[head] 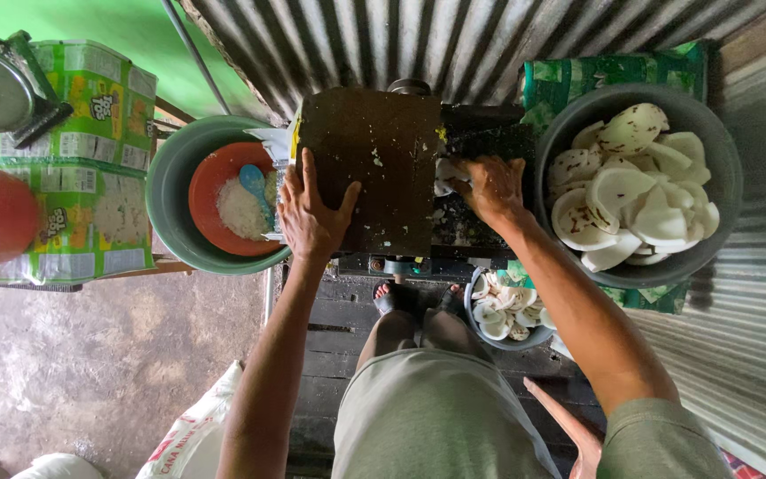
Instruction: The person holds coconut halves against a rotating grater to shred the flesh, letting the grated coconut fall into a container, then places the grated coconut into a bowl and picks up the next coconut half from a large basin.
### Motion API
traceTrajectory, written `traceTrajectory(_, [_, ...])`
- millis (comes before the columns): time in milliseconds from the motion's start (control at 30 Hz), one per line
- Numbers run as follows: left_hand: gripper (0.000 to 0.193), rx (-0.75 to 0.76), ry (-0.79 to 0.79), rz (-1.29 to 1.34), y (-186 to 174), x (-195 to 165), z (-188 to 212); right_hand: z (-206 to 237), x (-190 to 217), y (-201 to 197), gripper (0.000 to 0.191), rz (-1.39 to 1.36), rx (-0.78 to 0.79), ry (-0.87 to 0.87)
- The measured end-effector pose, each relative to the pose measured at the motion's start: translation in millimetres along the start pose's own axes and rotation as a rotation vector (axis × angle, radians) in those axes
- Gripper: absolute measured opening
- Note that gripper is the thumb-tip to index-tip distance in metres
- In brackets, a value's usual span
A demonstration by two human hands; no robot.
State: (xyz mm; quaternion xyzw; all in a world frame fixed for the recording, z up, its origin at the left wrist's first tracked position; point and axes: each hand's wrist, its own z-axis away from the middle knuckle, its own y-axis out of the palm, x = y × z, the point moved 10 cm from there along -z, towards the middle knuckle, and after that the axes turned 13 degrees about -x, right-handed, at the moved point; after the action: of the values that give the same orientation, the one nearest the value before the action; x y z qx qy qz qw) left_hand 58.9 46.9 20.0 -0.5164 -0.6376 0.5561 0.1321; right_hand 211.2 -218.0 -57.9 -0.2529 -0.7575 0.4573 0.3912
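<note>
Left hand [312,217] flat, open on dark metal grater housing [374,168]. Right hand [489,188] closed on white coconut piece [446,174], centre frame; likely stiff, slippery, best held by rim. Grey bowl [560,120] at 3 o'clock.

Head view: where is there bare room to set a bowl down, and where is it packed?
Bare concrete floor lies below the green cartons, left of the dark planks. Crowded: left hand on the dark machine lid, right hand in its trough, big bowl of white pieces right, green basin left, small bowl below.
</note>
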Motion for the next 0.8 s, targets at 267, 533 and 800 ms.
traceTrajectory(267, [0.099, -0.020, 0.017, -0.006, -2.9, -2.2, 1.2, 1.8, -1.6, 10.9, 0.035, 0.019, -0.017, -0.049])
traceTrajectory(533, [0.099, -0.039, 0.028, 0.008, -5.9, -4.2, 1.2, -2.8, 8.9, 4.9, 0.041, 0.086, 0.069, -0.019])
traceTrajectory(800, [0.099, -0.028, 0.020, 0.009, -5.2, -2.0, 0.5, 3.6, 11.4, -47.8, 0.045, -0.118, -0.169, -0.021])
